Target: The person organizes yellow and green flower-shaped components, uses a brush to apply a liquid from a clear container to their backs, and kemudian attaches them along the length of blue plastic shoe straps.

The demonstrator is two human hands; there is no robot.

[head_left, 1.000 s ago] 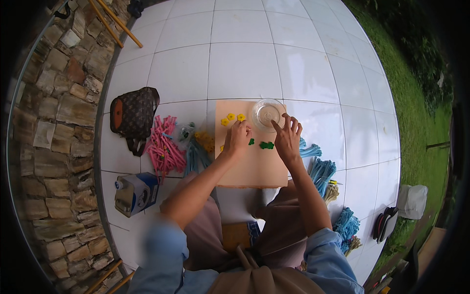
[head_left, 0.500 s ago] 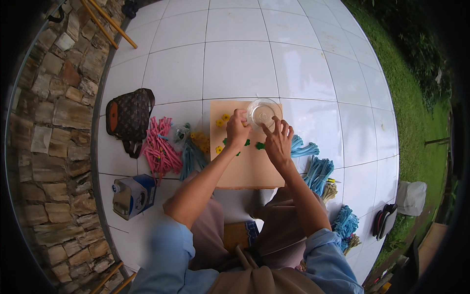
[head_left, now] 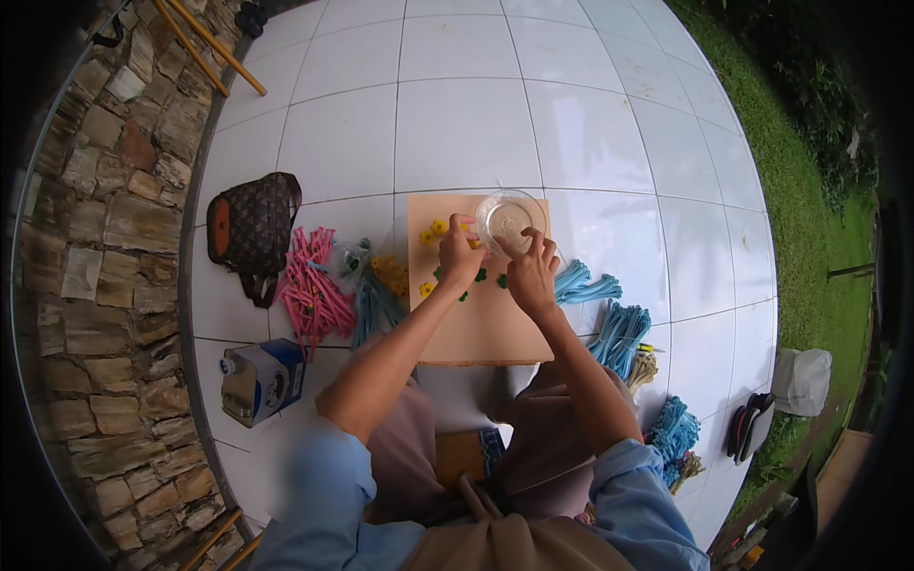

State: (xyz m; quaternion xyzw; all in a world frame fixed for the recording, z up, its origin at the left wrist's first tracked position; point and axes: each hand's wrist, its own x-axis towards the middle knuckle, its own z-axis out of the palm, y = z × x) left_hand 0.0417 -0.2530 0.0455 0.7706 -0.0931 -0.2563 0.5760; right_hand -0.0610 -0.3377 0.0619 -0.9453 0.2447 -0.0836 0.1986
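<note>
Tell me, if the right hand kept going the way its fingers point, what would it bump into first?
Probably the clear round bowl: the right hand points up the tan board toward its rim, though depth is hard to judge.

One board (head_left: 481, 328), one bowl (head_left: 511, 220) (clear).

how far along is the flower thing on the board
Looks early. Done: a few small yellow flowers and green bits lie on the tan board. In hand: the left hand and right hand pinch something too small to tell, beside the clear bowl. Left: the pink bundle and blue bundles lie off the board.
</note>
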